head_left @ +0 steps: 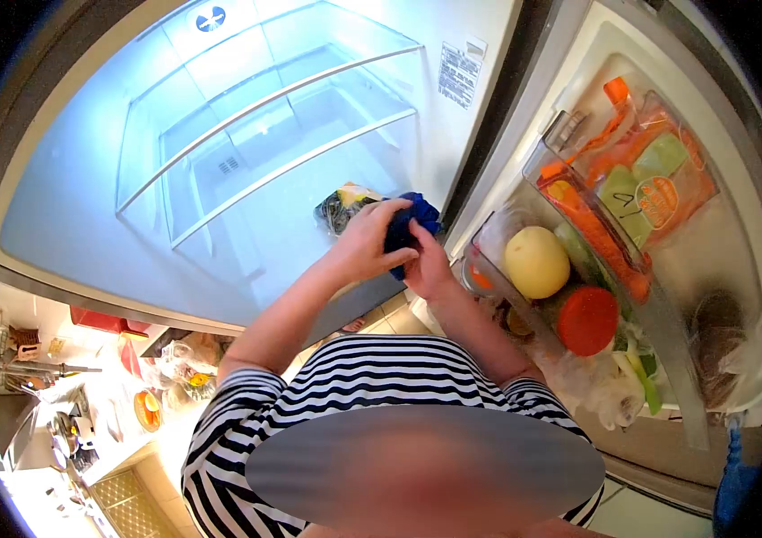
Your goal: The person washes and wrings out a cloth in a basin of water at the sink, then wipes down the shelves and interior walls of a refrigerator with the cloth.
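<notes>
A dark blue bundled cloth (414, 212) is between my two hands, in front of the open fridge (67, 215). My left hand (372, 240) is curled around the cloth's left side. On its lower right, my right hand (428, 263) presses its fingers against the cloth. Just beyond my left hand, a dark plastic package with a yellow part (338, 208) lies at the fridge's lower front. The underside of the cloth is hidden by my hands.
Glass shelves (264, 125) span the lit fridge interior. At right, the open door (757, 359) holds a pale yellow round fruit (537, 262), a red lid (588, 321), an orange bag (654, 193) and vegetables. A cluttered counter (121, 448) stands at lower left.
</notes>
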`<state>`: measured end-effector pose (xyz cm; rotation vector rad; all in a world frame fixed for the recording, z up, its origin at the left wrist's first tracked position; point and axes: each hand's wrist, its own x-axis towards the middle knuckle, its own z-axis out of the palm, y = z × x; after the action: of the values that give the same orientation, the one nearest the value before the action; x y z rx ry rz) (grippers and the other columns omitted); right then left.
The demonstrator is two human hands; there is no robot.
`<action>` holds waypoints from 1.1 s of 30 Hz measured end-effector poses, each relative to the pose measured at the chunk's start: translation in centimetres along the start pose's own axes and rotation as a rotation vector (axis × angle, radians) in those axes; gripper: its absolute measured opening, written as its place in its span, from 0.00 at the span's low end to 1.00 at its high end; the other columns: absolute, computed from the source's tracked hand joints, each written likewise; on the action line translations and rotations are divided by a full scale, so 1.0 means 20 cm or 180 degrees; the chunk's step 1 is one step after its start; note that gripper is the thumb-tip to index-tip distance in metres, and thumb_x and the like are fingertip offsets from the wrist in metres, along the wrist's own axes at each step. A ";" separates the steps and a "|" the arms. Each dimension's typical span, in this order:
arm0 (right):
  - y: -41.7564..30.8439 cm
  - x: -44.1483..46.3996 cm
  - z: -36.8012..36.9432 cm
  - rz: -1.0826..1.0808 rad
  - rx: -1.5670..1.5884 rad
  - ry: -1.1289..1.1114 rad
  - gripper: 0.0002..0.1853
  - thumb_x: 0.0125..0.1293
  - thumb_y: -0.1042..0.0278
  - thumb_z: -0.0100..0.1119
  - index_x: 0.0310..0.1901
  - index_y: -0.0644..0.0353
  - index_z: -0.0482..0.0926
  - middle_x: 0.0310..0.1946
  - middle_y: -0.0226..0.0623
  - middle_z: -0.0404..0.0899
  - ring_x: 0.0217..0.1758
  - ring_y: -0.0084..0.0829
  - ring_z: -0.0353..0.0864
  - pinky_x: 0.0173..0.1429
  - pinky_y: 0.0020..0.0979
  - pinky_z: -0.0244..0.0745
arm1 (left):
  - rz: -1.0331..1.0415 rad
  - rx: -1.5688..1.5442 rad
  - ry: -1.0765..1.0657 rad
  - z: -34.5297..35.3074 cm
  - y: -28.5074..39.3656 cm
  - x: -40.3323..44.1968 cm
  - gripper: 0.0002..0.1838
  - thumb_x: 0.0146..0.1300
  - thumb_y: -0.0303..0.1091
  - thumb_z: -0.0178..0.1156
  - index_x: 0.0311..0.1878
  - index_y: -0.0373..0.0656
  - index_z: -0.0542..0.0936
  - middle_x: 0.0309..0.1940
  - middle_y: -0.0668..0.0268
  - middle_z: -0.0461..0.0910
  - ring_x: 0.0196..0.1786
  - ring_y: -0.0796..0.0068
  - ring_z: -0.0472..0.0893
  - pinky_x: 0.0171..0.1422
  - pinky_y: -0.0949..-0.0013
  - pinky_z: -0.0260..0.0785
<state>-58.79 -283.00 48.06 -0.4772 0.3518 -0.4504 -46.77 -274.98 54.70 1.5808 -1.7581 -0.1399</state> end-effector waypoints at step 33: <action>-0.20 0.55 0.26 -0.1112 0.1190 -0.0063 0.31 0.63 0.43 0.35 0.59 0.57 0.68 0.56 0.41 0.71 0.57 0.39 0.72 0.58 0.42 0.67 | -0.1348 -0.5019 0.2160 -0.22 -0.42 0.29 0.32 0.59 0.23 0.43 0.68 0.40 0.48 0.57 0.45 0.68 0.55 0.51 0.75 0.56 0.59 0.71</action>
<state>-48.63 -289.66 51.96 -0.1758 0.1572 -0.8325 -37.08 -280.26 55.87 0.5785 -0.3607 -0.8297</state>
